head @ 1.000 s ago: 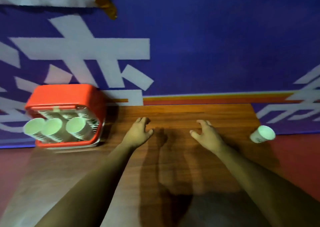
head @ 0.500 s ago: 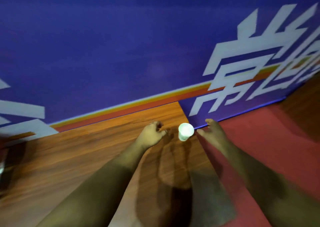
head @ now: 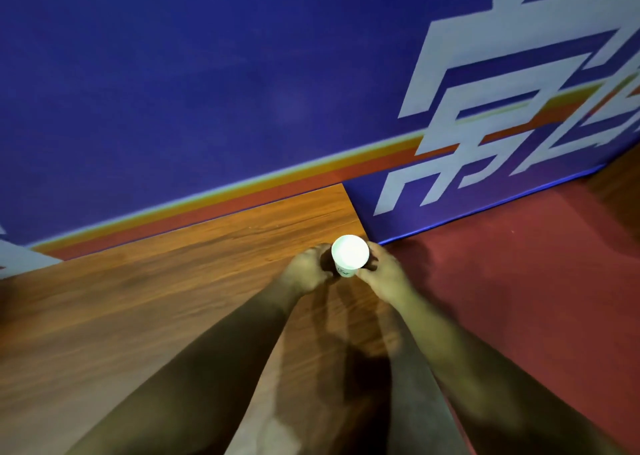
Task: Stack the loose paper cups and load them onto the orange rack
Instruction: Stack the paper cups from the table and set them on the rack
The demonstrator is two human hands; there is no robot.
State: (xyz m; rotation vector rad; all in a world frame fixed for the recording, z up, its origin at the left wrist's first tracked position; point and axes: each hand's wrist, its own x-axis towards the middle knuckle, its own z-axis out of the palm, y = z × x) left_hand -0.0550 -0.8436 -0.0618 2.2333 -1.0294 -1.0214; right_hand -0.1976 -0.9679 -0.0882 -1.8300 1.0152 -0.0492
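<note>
Just changed: half a second ago both our hands were apart from the paper cup (head: pixel 349 255), one on either side; now they have closed in on it.
Right hand (head: pixel 385 276): thumb and fingers curled round the cup's wall, gripping.
Left hand (head: pixel 306 274): fingers curled just beside the cup's other side; shadow hides the contact, so we cannot tell whether it holds.
Cup position: between our two hands, at the table (head: pixel 173 298) corner ahead of them.
Cup axis: upright, long axis vertical, open mouth up, base down.
Meaning for task: we judge pickup begun; loading onto the orange rack, out of view, not yet done.
</note>
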